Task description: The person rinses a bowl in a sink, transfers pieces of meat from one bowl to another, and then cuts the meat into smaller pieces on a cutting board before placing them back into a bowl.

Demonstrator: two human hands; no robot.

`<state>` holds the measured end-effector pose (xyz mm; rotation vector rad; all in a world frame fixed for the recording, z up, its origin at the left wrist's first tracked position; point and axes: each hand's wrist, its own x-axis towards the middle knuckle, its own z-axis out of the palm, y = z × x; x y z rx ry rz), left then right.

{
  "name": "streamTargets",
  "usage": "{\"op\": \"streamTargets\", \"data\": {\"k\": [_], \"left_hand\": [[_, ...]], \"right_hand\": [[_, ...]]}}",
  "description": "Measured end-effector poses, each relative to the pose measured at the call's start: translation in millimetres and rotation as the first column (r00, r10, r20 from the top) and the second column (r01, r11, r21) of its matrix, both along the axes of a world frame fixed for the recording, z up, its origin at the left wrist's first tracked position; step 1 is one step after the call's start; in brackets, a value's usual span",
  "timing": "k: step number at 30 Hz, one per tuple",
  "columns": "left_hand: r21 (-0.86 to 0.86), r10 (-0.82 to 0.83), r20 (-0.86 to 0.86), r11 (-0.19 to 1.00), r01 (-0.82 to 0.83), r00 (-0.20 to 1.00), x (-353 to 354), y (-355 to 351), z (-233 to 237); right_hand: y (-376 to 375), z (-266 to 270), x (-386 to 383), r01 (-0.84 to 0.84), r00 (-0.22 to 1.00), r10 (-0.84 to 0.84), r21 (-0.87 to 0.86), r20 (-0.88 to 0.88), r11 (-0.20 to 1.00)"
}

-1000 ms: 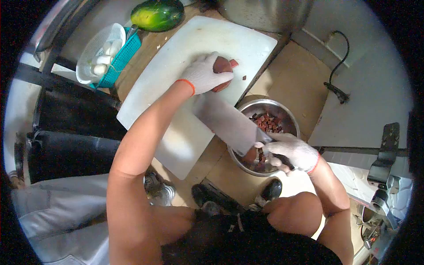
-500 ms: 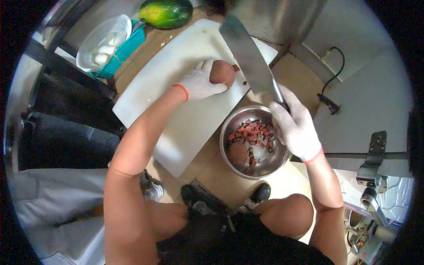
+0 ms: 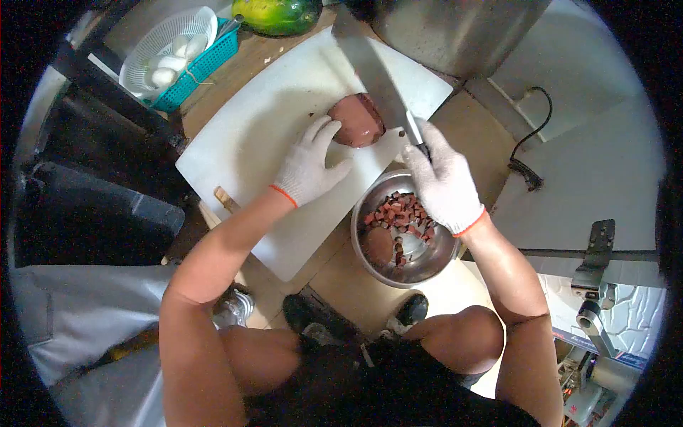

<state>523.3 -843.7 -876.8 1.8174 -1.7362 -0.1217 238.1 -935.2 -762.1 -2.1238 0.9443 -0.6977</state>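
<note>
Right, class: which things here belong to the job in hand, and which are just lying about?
Likely in the job:
- knife, in the right hand
- brown block
- board
- bowl
- cubes

Seemingly lying about:
- melon
- colander
- teal basket
- cable

The left hand (image 3: 309,160), at eleven o'clock, and right hand (image 3: 441,174), at two, wear white knitted fabric gloves with narrow orange-red wrist edging. Bare forearms show above them. Plain black cloth clothing (image 3: 384,391) fills six o'clock; dark, rounded shoes (image 3: 413,309) show at five and seven, below bare knees.
</note>
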Motion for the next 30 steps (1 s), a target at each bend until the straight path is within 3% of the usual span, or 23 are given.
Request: {"op": "streamTargets", "data": {"k": [1, 3, 4, 6, 9, 11, 13, 15, 17, 19, 21, 23, 25, 27, 28, 30], "left_hand": [[-0.004, 0.002, -0.002, 1.0, -0.002, 1.0, -0.4, 2.1, 2.2], [-0.011, 0.028, -0.014, 1.0, -0.029, 0.999, -1.2, 5.2, 6.0], [-0.013, 0.032, -0.012, 0.999, -0.033, 0.999, -0.4, 4.9, 6.5], [-0.008, 0.079, -0.056, 0.997, -0.08, 0.995, -2.2, 10.7, 0.8], [-0.032, 0.088, -0.054, 0.995, -0.09, 0.995, -0.4, 7.4, -6.6], [-0.01, 0.097, -0.036, 0.995, -0.097, 0.995, -2.0, 8.6, -2.2], [0.011, 0.109, -0.011, 0.994, -0.109, 0.994, -1.1, 8.9, 4.1], [-0.033, 0.079, -0.014, 0.996, -0.079, 0.997, 0.4, 11.3, 0.0], [-0.045, 0.079, -0.014, 0.996, -0.08, 0.997, -0.2, 13.3, -8.3], [-0.076, 0.078, 0.002, 0.994, -0.078, 0.997, 2.1, 8.2, -7.2], [-0.115, 0.057, 0.039, 0.992, -0.052, 0.998, 3.5, 7.6, -4.9], [-0.134, 0.058, 0.005, 0.989, -0.057, 0.998, 5.6, 5.1, -3.2], [-0.137, 0.045, -0.055, 0.989, -0.052, 0.997, 0.6, 7.7, -5.6], [0.039, 0.075, -0.074, 0.997, -0.072, 0.994, 7.6, 0.2, 1.3], [0.036, 0.07, -0.075, 0.997, -0.067, 0.995, 10.0, -5.4, 5.6], [-0.13, -0.028, 0.114, 0.991, 0.042, 0.993, 18.0, -19.5, 18.3]], "right_hand": [[-2.2, -5.2, 2.5, -0.022, 0.994, 0.012, -0.093, -0.111, 0.995], [-15.5, -23.6, 7.4, -0.088, 0.95, 0.049, -0.114, -0.308, 0.99], [-15.3, -23.8, 6.4, -0.092, 0.951, 0.052, -0.116, -0.306, 0.989], [2.3, -1.0, 9.2, -0.066, 0.991, 0.059, -0.055, -0.12, 0.996], [21.3, 25.4, 14.1, -0.021, 0.995, 0.025, 0.044, -0.097, 0.999], [8.1, -6.2, 8.8, -0.041, 0.995, 0.037, -0.046, -0.093, 0.998], [-3.6, -21.2, 6.0, -0.156, 0.954, 0.105, -0.166, -0.279, 0.974], [11.7, 6.7, 9.7, -0.148, 0.954, 0.107, -0.131, -0.279, 0.98], [33.5, 36.9, 15.9, -0.042, 0.991, 0.052, 0.085, -0.122, 0.996], [32.2, 26.3, 17.7, -0.005, 0.988, 0.02, 0.098, -0.153, 0.995], [21.2, 5.5, 20.2, -0.117, 0.93, 0.119, 0.028, -0.348, 0.993], [17.4, 8.9, 12.6, -0.16, 0.934, 0.161, 0.03, -0.319, 0.987], [22.1, 7.2, -2.2, -0.105, 0.991, 0.102, -0.035, -0.091, 0.994], [20.7, 17.0, -16.5, -0.06, 0.998, 0.061, -0.024, 0.016, 0.998], [17.7, 25.2, -28.2, 0.002, 1.0, -0.008, 0.198, 0.026, 0.98], [20.6, 43.4, -46.0, 0.054, 0.989, -0.122, 0.556, 0.086, 0.829]]}}
